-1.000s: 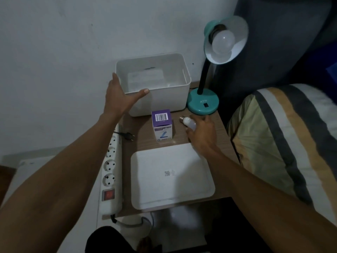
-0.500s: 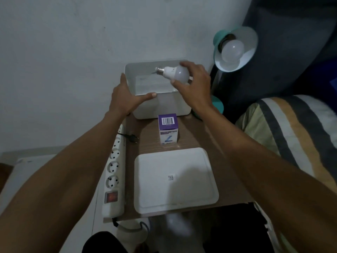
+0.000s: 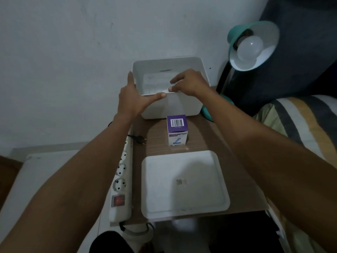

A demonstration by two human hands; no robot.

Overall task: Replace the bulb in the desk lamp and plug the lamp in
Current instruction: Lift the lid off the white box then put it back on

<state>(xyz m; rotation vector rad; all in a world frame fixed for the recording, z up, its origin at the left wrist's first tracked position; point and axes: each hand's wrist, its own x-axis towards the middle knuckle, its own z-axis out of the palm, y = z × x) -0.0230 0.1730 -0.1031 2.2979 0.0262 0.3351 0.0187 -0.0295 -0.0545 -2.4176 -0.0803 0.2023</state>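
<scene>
White bin [image 3: 171,106], left hand [image 3: 131,99] gripping rim, right hand [image 3: 189,83] lowering bulb [image 3: 165,90] inside

I see my left hand [image 3: 132,99] gripping the white bin [image 3: 182,108] at its near left corner, thumb along the front rim. My right hand [image 3: 189,83] reaches inside it, pinching something white, barely visible. The teal lamp [image 3: 253,45] holds a bulb [image 3: 249,49].
</scene>
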